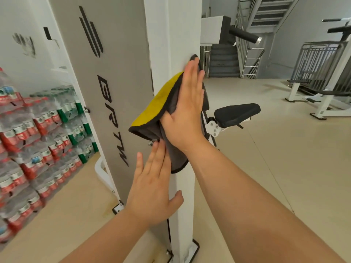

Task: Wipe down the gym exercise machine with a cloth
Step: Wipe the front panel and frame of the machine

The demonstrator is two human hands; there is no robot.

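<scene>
grey-and-yellow cloth (163, 111) draped against the machine's white upright post (182, 35), partly folded.

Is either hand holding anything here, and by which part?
Nothing is gripped. The right hand presses the cloth flat against the post, palm on its grey middle; the left hand rests open on the post below.

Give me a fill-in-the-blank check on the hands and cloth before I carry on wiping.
1. The right hand presses a grey cloth whose turned-back side is ____.
2. The left hand lies open on the white post, ____ the right hand.
3. The packs of water bottles are stacked to the ____ of the grey panel.
Missing words: yellow; below; left.
</scene>
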